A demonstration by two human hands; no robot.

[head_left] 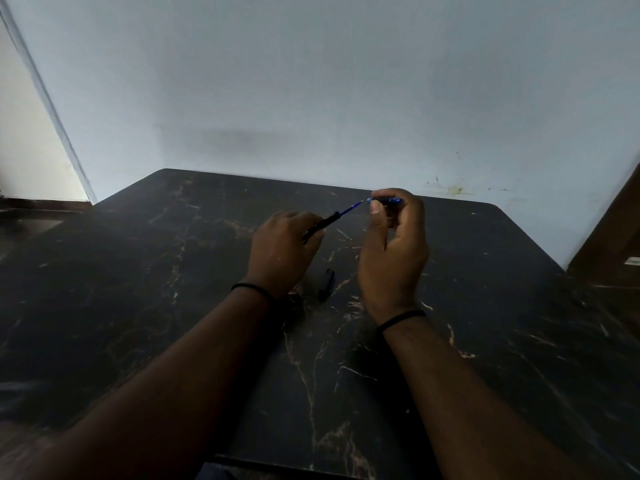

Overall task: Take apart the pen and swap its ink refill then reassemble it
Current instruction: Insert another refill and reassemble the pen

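My desk point(173, 341) looks like dark polished marble with pale veins; the pen barrel point(323, 225) and cap point(327, 284) look like matt black plastic.

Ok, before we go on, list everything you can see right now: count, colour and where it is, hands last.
pen barrel: 1, black, held up over the table by the left hand, blue refill sticking out of its far end
refill: 1, blue, pointing toward the right hand
blue pen part: 1, blue, pinched at the right hand's fingertips, mostly hidden
pen cap: 1, black, lying on the table between the wrists
table: 1, black marble look with pale veins
wall: 1, pale blue, behind the table
wristbands: 2, black, one per wrist
left hand: 1, grip around the barrel
right hand: 1, pinching the blue part
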